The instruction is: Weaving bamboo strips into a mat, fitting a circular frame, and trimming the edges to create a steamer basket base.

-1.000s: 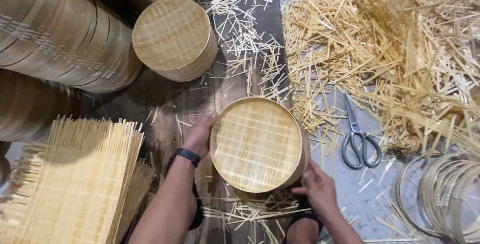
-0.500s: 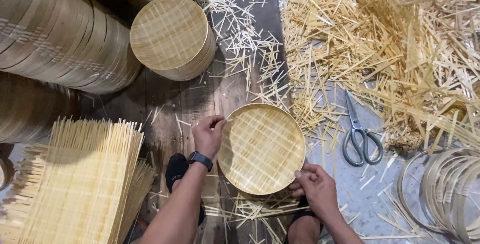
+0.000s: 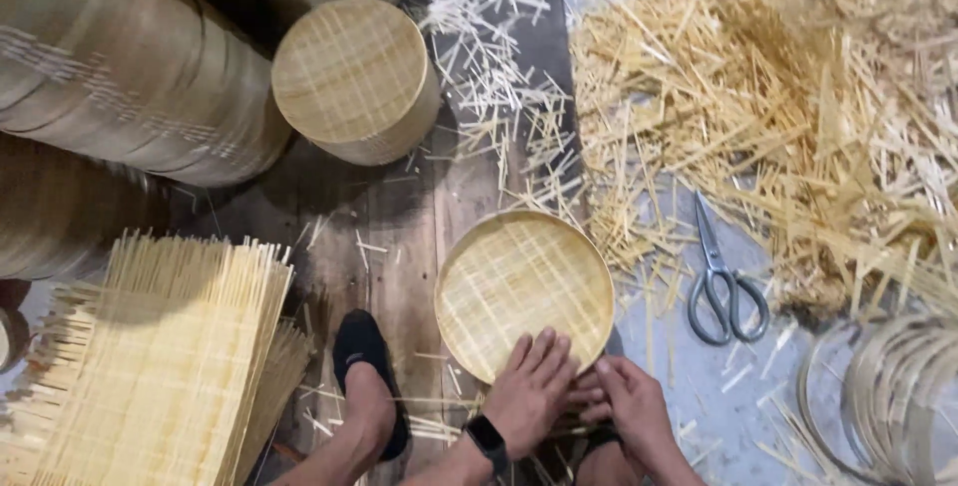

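Note:
A round woven bamboo tray [image 3: 519, 281] lies flat on the wooden floor in front of me. My left hand [image 3: 531, 386], with a dark watch on the wrist, rests with its fingers on the tray's near rim. My right hand [image 3: 627, 404] presses against the same near edge beside the left, fingers curled at the rim. My foot in a black shoe [image 3: 367, 371] sits left of the tray.
Grey scissors [image 3: 723, 281] lie right of the tray. A heap of bamboo offcuts [image 3: 788, 117] fills the right side. A stack of woven mats [image 3: 150, 366] lies lower left, a round bamboo steamer [image 3: 354, 77] and big bamboo stacks [image 3: 120, 77] upper left, bamboo hoops [image 3: 888, 396] lower right.
The tray has been lowered flat onto the floor. My left hand moved from its left edge to the near rim, meeting my right hand there.

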